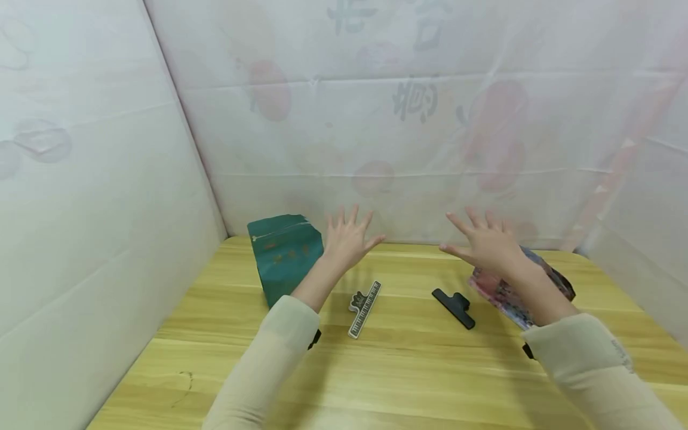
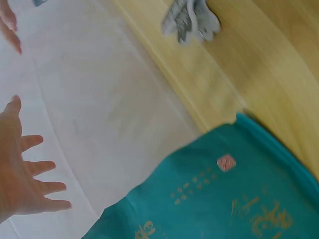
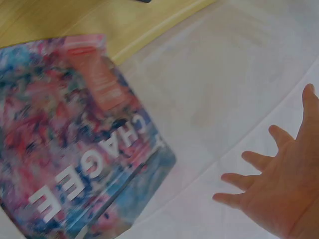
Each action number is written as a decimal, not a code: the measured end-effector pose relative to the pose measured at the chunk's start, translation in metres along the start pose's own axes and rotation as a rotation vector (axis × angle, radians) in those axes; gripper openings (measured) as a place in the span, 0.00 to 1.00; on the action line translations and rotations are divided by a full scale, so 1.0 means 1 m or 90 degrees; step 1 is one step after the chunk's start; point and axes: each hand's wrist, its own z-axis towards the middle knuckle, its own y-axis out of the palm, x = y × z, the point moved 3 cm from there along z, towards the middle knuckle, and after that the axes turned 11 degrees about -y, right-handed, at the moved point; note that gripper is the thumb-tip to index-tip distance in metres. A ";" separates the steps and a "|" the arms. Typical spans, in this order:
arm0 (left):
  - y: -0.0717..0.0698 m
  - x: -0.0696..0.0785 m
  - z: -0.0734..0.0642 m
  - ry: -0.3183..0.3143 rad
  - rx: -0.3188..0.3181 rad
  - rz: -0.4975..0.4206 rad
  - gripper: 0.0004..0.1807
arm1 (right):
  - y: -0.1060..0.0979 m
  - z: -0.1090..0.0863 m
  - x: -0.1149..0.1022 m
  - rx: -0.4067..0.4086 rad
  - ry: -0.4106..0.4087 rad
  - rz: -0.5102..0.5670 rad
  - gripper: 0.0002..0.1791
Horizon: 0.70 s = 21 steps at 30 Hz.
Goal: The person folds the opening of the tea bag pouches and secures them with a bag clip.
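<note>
Both hands hover above the table with fingers spread, holding nothing. My left hand (image 1: 346,242) is nearest a green pouch (image 1: 285,257) with gold lettering, which fills the lower right of the left wrist view. On the right, my right hand (image 1: 489,245) partly covers a colourful pouch (image 1: 505,298) in the head view. The right wrist view shows that pouch's white letters "CHAGEE". Between the arms lie two clips: a piano-key patterned clip (image 1: 364,310) on the left and a black clip (image 1: 454,307) on the right.
A wooden table (image 1: 376,382) carries everything. White printed sheets (image 1: 322,137) hang behind it and along both sides. A dark curved mark (image 1: 186,382) shows on the table at the front left.
</note>
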 end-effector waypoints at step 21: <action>-0.021 -0.038 -0.074 -0.094 0.251 -0.379 0.16 | 0.038 0.020 -0.092 0.122 -0.139 0.141 0.41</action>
